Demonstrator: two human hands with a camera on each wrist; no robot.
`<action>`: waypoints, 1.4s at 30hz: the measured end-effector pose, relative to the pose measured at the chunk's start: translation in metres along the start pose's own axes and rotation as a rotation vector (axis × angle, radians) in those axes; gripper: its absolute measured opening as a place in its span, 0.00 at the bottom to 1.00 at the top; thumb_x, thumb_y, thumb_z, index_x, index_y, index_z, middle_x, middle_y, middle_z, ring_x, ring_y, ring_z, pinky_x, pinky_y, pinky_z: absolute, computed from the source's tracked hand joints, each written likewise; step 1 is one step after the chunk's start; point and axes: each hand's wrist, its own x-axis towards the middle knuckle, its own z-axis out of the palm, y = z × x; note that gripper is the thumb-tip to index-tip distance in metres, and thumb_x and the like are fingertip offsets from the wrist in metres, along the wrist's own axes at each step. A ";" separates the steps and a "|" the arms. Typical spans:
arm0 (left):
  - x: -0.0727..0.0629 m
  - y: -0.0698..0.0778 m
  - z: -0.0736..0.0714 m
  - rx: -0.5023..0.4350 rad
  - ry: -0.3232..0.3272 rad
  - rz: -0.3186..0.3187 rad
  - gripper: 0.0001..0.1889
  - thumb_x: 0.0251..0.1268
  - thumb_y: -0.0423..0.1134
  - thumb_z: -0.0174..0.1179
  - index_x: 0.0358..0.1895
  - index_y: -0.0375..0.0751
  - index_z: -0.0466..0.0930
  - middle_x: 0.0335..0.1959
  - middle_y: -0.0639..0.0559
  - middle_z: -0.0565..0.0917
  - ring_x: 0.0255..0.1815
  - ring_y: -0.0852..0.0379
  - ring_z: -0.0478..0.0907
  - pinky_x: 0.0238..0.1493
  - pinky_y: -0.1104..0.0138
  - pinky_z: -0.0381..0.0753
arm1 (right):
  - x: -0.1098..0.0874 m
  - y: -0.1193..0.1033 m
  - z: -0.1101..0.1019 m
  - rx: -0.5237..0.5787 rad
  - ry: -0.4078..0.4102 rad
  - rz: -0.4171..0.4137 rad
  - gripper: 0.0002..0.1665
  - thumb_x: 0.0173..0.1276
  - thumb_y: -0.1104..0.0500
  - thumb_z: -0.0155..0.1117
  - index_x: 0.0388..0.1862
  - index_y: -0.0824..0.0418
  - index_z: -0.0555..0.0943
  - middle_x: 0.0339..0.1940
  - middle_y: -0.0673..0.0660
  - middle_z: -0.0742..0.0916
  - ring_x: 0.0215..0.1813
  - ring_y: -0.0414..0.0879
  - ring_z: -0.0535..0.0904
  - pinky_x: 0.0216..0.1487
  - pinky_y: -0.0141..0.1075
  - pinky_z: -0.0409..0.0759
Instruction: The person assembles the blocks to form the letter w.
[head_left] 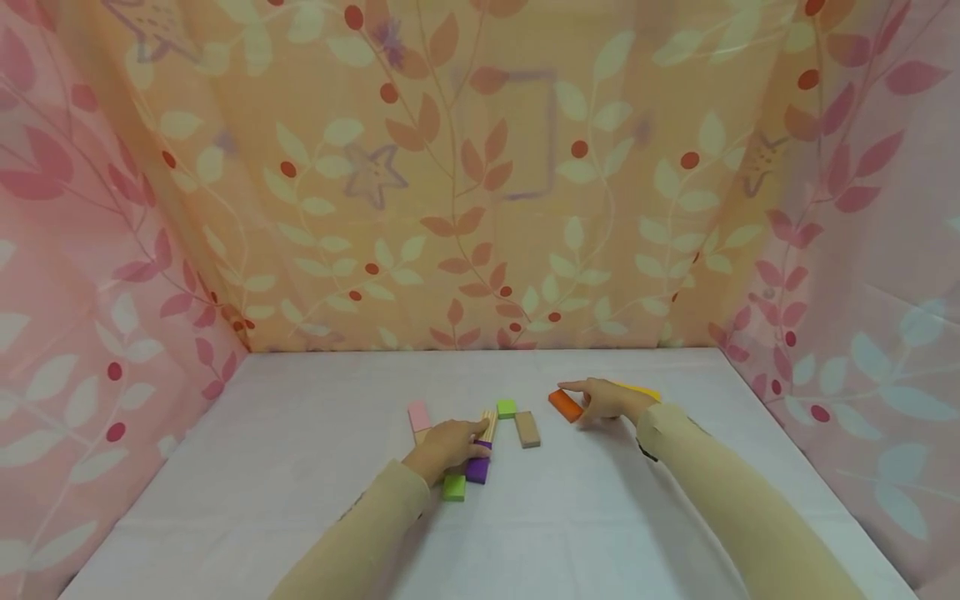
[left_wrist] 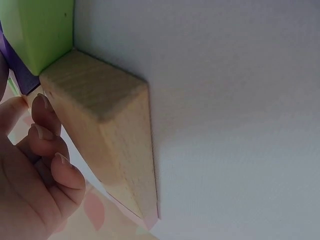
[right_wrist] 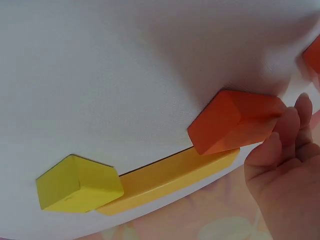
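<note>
My left hand reaches over a group of blocks. Its index finger touches a pale striped wooden piece, and the thumb lies across a purple block. The other fingers curl beside a plain wooden block in the left wrist view. A green block lies near that wrist. My right hand pinches an orange block between index finger and thumb; only its edge shows in the right wrist view. Another orange block touches the right hand's curled fingers.
A pink block lies beyond the left hand. Between the hands are a small green block and a wooden block. A long yellow-orange block and a yellow block lie by the right hand. Patterned curtains border the white table.
</note>
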 end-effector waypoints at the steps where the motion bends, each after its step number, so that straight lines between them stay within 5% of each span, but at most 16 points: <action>1: 0.000 0.000 0.000 0.006 0.002 0.008 0.32 0.65 0.55 0.61 0.71 0.50 0.68 0.64 0.41 0.76 0.66 0.42 0.70 0.65 0.53 0.66 | 0.001 0.001 0.000 0.006 -0.008 0.014 0.49 0.57 0.62 0.75 0.76 0.55 0.62 0.33 0.58 0.76 0.24 0.45 0.66 0.25 0.32 0.68; 17: 0.002 0.002 0.004 0.022 0.001 0.013 0.32 0.65 0.54 0.61 0.71 0.51 0.68 0.64 0.43 0.76 0.65 0.43 0.70 0.64 0.53 0.68 | 0.009 0.001 0.001 -0.024 -0.009 0.126 0.44 0.57 0.60 0.76 0.72 0.51 0.68 0.38 0.58 0.76 0.34 0.49 0.72 0.30 0.36 0.71; 28: 0.001 0.001 0.004 0.022 0.003 0.004 0.32 0.65 0.54 0.61 0.71 0.51 0.68 0.63 0.43 0.76 0.65 0.43 0.71 0.63 0.53 0.68 | 0.006 0.004 0.007 0.009 0.063 0.075 0.42 0.51 0.59 0.80 0.66 0.55 0.72 0.41 0.59 0.75 0.37 0.51 0.71 0.32 0.36 0.71; 34: 0.002 0.000 0.003 0.023 0.004 0.005 0.32 0.65 0.55 0.60 0.71 0.51 0.67 0.63 0.42 0.76 0.65 0.43 0.71 0.63 0.53 0.68 | 0.002 0.008 0.010 0.016 0.079 -0.003 0.41 0.51 0.58 0.80 0.64 0.59 0.73 0.40 0.59 0.76 0.42 0.52 0.70 0.44 0.43 0.70; 42: 0.001 -0.001 0.003 0.008 0.001 -0.006 0.33 0.65 0.55 0.61 0.71 0.50 0.67 0.64 0.42 0.76 0.66 0.42 0.70 0.64 0.53 0.67 | -0.011 0.001 0.018 0.076 0.093 -0.005 0.40 0.52 0.56 0.79 0.62 0.61 0.72 0.34 0.57 0.74 0.38 0.49 0.69 0.38 0.40 0.66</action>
